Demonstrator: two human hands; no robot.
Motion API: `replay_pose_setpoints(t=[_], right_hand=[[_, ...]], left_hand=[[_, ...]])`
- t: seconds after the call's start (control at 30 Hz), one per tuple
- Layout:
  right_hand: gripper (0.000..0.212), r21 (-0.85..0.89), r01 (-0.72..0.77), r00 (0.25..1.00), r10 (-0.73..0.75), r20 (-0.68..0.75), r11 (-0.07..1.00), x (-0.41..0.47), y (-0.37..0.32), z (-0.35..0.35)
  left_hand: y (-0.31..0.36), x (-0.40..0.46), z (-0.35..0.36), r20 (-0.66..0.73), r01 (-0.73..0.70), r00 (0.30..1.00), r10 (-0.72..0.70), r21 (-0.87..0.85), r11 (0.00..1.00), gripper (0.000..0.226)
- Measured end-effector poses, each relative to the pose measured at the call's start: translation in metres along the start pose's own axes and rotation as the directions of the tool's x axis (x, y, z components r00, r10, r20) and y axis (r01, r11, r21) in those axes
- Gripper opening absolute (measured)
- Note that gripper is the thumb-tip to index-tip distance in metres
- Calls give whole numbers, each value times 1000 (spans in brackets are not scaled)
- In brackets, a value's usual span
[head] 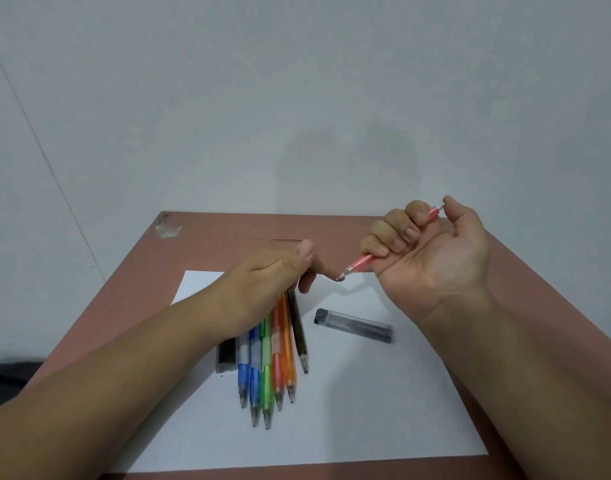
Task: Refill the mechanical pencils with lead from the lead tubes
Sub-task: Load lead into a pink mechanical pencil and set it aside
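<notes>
A right hand (432, 244) grips a pink mechanical pencil (361, 262), thumb on its cap, while the left hand's (279, 268) fingertip meets the tip above the tabletop's (227, 233) far edge.

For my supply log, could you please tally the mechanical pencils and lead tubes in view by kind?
Mechanical pencils: 7, with the pink pencil in the right hand and 6 in the row on the paper.
Lead tubes: 2, a grey tube and a black tube.
Total: 9

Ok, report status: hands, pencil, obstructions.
Right hand grips pink pencil, thumb on cap. Left hand at its tip. Lead tube lies on paper. Nothing blocking.
</notes>
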State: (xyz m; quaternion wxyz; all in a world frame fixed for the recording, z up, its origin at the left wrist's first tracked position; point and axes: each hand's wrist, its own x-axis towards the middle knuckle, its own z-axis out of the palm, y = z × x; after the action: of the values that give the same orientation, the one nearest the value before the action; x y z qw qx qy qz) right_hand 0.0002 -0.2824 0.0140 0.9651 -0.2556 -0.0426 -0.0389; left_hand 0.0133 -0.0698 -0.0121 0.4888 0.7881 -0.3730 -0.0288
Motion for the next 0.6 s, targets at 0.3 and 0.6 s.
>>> replay_pose_setpoints(t=[0.3,0.6], right_hand=[[40,-6,9,1000,-9,17,1000,-1,0,1],[38,-17,8,1000,-8,21,1000,-2,0,0]], left_hand=[[5,-2,0,4,-12,1000,12,9,1000,57],[4,-2,0,-10,-13,1000,13,10,1000,55]])
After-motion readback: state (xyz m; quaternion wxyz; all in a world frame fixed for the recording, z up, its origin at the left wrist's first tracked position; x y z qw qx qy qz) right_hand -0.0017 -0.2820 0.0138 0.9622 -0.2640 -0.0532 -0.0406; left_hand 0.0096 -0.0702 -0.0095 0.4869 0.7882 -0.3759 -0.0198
